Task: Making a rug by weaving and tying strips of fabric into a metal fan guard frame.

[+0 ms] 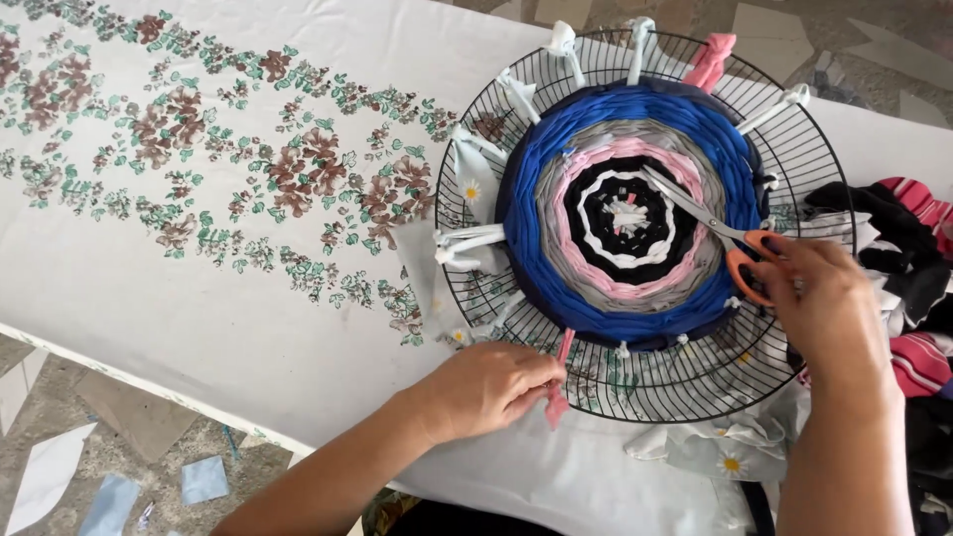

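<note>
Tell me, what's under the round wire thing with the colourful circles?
Under the round wire guard lies a white flowered cloth, showing through the wires. The woven fabric circle covers its middle, so what lies beneath there is hidden.

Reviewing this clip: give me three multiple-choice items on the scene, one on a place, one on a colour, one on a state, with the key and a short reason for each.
1. Where do the scissors lie?
A. on the floor
B. across the round woven mat in the wire grille
C. under the floral cloth

2. What colour is the mat's widest outer ring?
A. blue
B. yellow
C. green

3. What is the left hand doing?
A. resting flat and empty
B. holding the scissors
C. pinching a pink fabric strip at the grille's near rim

Key:
1 B, the blades point to the mat's centre while the right hand grips the orange handles.
2 A, a broad blue band surrounds the grey and pink rings.
3 C, its fingers close on the strip.
</note>
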